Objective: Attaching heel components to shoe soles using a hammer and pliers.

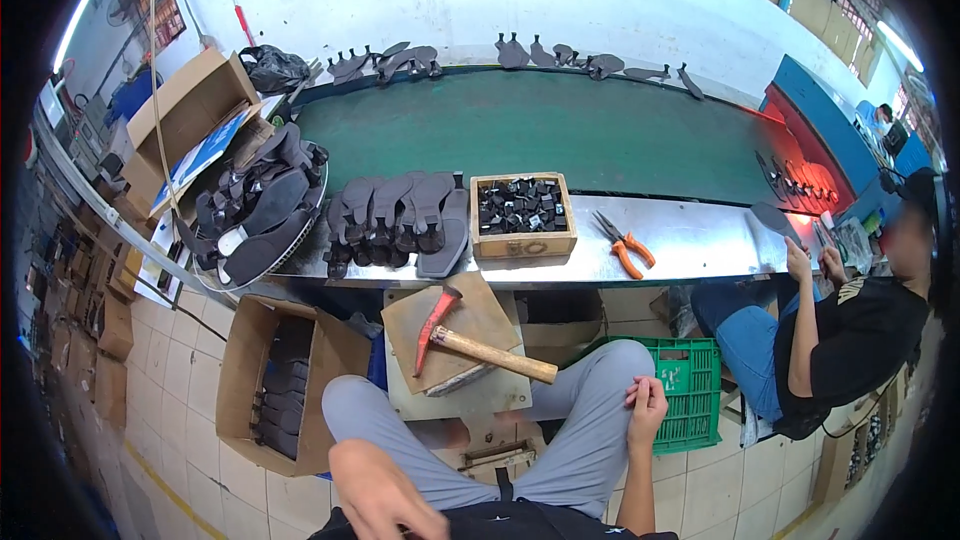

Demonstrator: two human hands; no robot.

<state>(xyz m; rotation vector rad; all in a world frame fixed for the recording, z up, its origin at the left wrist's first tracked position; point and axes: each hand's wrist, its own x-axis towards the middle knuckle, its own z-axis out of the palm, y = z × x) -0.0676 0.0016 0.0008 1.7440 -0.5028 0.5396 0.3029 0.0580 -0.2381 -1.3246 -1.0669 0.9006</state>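
My left hand [382, 488] is over my lap at the lower edge, bent back toward my body; its fingers are blurred and partly cut off. My right hand [647, 408] rests by my right knee with the fingers loosely curled, and nothing shows in them. Between my knees a hammer [495, 353] with a red head and wooden handle lies on a worn square board [400, 320] on a small stand. Beyond it, on the metal bench edge, sit a wooden box [522, 246] of small black pieces and orange-handled pliers [625, 244].
Dark shoe soles with heels [400, 210] stand left of the box, beside a piled basket [300, 245]. A green conveyor belt [540, 130] runs behind. A carton of soles [235, 380] is on the floor at left, a green crate [690, 410] at right. A co-worker [840, 340] sits at right holding a sole.
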